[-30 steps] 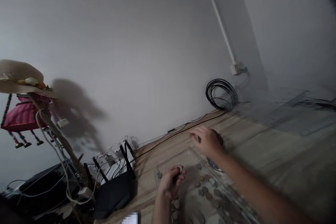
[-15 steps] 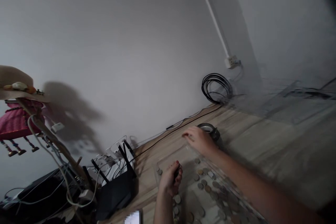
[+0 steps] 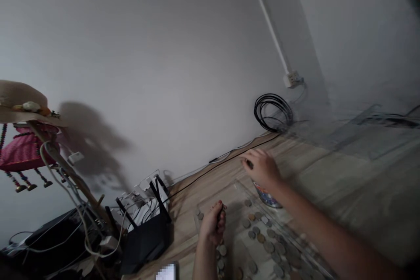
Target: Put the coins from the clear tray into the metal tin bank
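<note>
My left hand (image 3: pixel 214 225) is curled shut over the near left part of a clear tray (image 3: pixel 210 203), pinching a small dark thing that looks like a coin. Many coins (image 3: pixel 262 236) lie scattered on the tray. My right hand (image 3: pixel 261 168) reaches further out, fingers closed on a small dark coin-like piece, directly above a round tin (image 3: pixel 267 198) with a patterned side that stands at the tray's far edge. The tin's opening is hidden by my hand.
A black router (image 3: pixel 144 238) with antennas and tangled cables stands left of the tray on the wooden table (image 3: pixel 328 183). A black cord (image 3: pixel 223 162) runs along the wall to a coiled cable (image 3: pixel 274 113). A straw hat (image 3: pixel 22 105) and pink basket (image 3: pixel 22 151) hang at far left.
My right hand moved right and now covers the tin that showed beside it half a second ago. My left hand stayed over the tray, still closed.
</note>
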`<action>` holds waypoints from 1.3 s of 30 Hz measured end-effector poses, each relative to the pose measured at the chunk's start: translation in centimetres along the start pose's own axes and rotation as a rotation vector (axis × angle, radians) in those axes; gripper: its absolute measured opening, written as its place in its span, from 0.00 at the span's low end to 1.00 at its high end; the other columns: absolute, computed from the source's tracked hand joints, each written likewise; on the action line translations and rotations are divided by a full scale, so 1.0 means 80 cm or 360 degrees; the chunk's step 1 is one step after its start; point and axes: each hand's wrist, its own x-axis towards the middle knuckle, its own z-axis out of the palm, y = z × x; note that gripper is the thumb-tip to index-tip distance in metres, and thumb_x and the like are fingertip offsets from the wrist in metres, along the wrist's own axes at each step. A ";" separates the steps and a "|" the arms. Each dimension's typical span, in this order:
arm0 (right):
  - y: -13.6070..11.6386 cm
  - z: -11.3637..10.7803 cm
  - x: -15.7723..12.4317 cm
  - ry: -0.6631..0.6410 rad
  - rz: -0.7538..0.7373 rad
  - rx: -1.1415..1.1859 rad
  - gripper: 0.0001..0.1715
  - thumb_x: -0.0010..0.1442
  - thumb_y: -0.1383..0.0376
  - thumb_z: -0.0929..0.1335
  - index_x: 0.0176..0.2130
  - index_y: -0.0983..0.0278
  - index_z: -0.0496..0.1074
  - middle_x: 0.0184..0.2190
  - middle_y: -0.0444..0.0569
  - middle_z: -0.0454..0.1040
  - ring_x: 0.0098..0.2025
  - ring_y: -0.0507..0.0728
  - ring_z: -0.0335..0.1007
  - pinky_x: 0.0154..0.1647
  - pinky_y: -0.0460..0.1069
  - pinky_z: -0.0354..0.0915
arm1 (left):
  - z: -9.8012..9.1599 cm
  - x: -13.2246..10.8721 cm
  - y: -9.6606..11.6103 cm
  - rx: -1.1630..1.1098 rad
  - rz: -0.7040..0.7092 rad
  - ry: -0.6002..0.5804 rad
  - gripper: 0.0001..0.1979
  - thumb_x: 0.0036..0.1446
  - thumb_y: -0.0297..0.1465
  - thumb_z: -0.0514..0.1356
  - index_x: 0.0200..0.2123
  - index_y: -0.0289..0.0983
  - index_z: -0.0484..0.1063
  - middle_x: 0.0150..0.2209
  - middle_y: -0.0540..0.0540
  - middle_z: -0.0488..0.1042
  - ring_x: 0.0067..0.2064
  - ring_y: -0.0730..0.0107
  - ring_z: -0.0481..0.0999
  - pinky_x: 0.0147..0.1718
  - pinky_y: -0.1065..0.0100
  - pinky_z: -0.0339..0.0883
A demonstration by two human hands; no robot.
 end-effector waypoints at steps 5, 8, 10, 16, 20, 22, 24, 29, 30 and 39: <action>-0.053 0.055 -0.046 -0.0704 -0.0373 0.0483 0.11 0.51 0.61 0.65 0.33 0.61 0.75 0.32 0.47 0.74 0.34 0.54 0.67 0.33 0.47 0.58 | 0.000 0.000 -0.001 -0.0058 -0.0016 0.0070 0.22 0.36 0.42 0.66 0.28 0.34 0.63 0.14 0.58 0.59 0.12 0.88 0.46 0.12 0.78 0.28; -0.060 0.081 -0.064 -0.0881 -0.0345 0.0507 0.09 0.47 0.65 0.67 0.31 0.60 0.75 0.30 0.47 0.75 0.33 0.55 0.68 0.32 0.47 0.58 | -0.001 0.002 -0.003 -0.0026 -0.0033 0.0082 0.19 0.39 0.41 0.64 0.29 0.34 0.63 0.15 0.57 0.61 0.12 0.88 0.47 0.12 0.78 0.29; -0.060 0.083 -0.065 -0.0902 -0.0307 0.0481 0.10 0.46 0.68 0.66 0.30 0.60 0.75 0.30 0.47 0.75 0.33 0.55 0.68 0.31 0.47 0.57 | -0.002 0.003 -0.003 -0.0008 -0.0076 0.0064 0.17 0.41 0.40 0.63 0.29 0.33 0.64 0.16 0.56 0.62 0.12 0.88 0.48 0.11 0.78 0.29; -0.041 0.022 -0.027 -0.0443 -0.0230 0.0296 0.11 0.53 0.69 0.62 0.29 0.62 0.73 0.31 0.48 0.74 0.35 0.54 0.67 0.34 0.46 0.56 | -0.001 0.001 0.003 -0.0166 -0.0162 -0.0048 0.13 0.51 0.36 0.57 0.32 0.30 0.68 0.16 0.54 0.61 0.12 0.88 0.46 0.10 0.80 0.30; 0.012 -0.016 0.005 -0.0053 0.0099 -0.0067 0.10 0.54 0.66 0.63 0.30 0.61 0.74 0.31 0.48 0.74 0.37 0.55 0.65 0.32 0.47 0.55 | 0.000 -0.002 0.010 -0.0387 -0.0224 0.0031 0.07 0.51 0.29 0.54 0.31 0.29 0.67 0.18 0.51 0.64 0.13 0.86 0.53 0.09 0.82 0.35; 0.039 -0.020 0.013 -0.0104 0.0262 -0.0176 0.10 0.52 0.65 0.64 0.30 0.60 0.75 0.31 0.48 0.74 0.35 0.55 0.66 0.30 0.47 0.54 | -0.003 -0.001 0.012 -0.0560 -0.0291 0.0067 0.06 0.50 0.26 0.53 0.31 0.29 0.66 0.21 0.47 0.67 0.15 0.85 0.58 0.09 0.84 0.40; 0.056 -0.018 0.016 -0.0200 0.0323 -0.0196 0.10 0.51 0.66 0.64 0.29 0.60 0.76 0.30 0.48 0.75 0.33 0.55 0.66 0.30 0.48 0.55 | -0.007 0.001 0.013 -0.0725 -0.0316 0.0063 0.06 0.49 0.23 0.51 0.31 0.28 0.66 0.23 0.44 0.68 0.16 0.84 0.60 0.09 0.84 0.44; 0.040 -0.011 0.014 -0.0050 0.0162 -0.0110 0.11 0.52 0.65 0.63 0.29 0.60 0.76 0.31 0.49 0.75 0.37 0.58 0.65 0.37 0.50 0.56 | -0.013 0.005 0.011 -0.0953 -0.0241 0.0214 0.09 0.48 0.20 0.50 0.34 0.26 0.67 0.25 0.41 0.70 0.23 0.77 0.70 0.17 0.80 0.63; 0.027 -0.008 0.010 0.0017 0.0088 -0.0045 0.12 0.54 0.65 0.62 0.31 0.60 0.75 0.32 0.50 0.74 0.39 0.58 0.64 0.38 0.50 0.56 | -0.012 0.005 0.010 -0.0972 -0.0225 0.0254 0.10 0.48 0.20 0.51 0.35 0.25 0.67 0.27 0.39 0.71 0.27 0.73 0.73 0.21 0.77 0.68; -0.061 0.073 -0.063 -0.0989 -0.0570 0.0409 0.10 0.50 0.61 0.66 0.31 0.62 0.76 0.31 0.50 0.73 0.37 0.55 0.65 0.32 0.45 0.56 | -0.004 -0.001 0.007 -0.0657 -0.0264 0.0053 0.14 0.57 0.32 0.52 0.37 0.27 0.70 0.26 0.44 0.75 0.25 0.73 0.73 0.30 0.68 0.71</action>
